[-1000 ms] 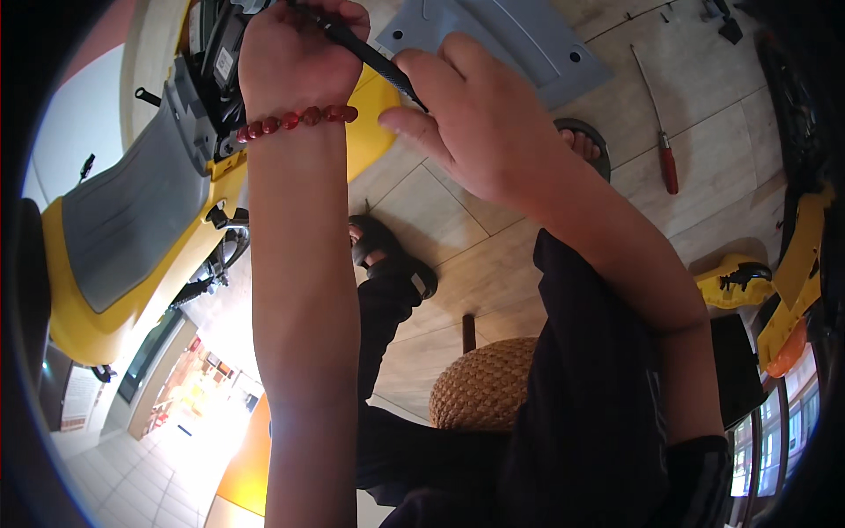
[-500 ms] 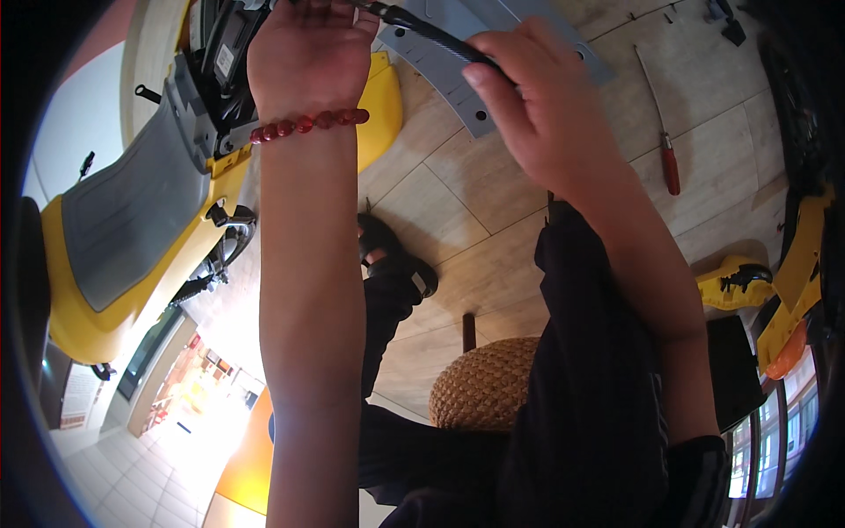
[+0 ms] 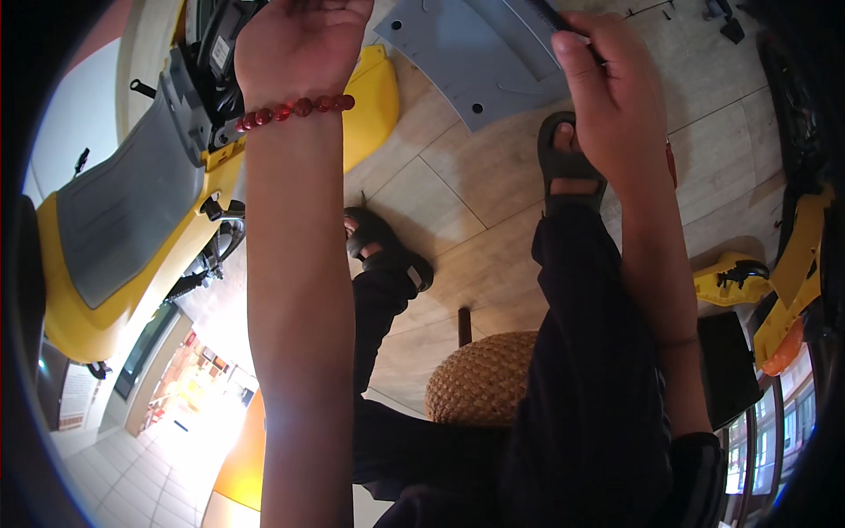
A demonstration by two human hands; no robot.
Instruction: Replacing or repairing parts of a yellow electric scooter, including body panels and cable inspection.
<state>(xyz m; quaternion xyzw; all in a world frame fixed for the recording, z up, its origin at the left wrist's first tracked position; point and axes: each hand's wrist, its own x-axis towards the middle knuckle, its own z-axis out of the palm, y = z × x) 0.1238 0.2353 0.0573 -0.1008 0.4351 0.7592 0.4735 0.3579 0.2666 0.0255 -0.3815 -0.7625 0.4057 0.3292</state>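
Note:
My right hand (image 3: pixel 616 97) is closed round a long tool with a black textured handle (image 3: pixel 537 12), which runs up past the top edge, so its working end is hidden. My left hand (image 3: pixel 299 44) is palm up at the top left, beside the dark front part of a yellow scooter (image 3: pixel 189 211) with a grey seat or footboard (image 3: pixel 132 207). Most of its fingers are cut off by the frame, and what they touch is hidden. A red bead bracelet (image 3: pixel 304 107) circles that wrist. Under the tool lies a grey panel (image 3: pixel 466 53) with holes.
A yellow panel (image 3: pixel 374 106) lies past my left wrist. Beside my right forearm shows a red handle (image 3: pixel 671 167). Yellow body parts (image 3: pixel 731 277) and a black box (image 3: pixel 729 370) are at the right. A woven stool (image 3: pixel 480 378) is under me; dark sandals (image 3: pixel 568 158) rest on the floor.
My right hand has moved right with the black-handled tool, away from my left hand. My left hand has shifted slightly up and left. My right foot has come into view.

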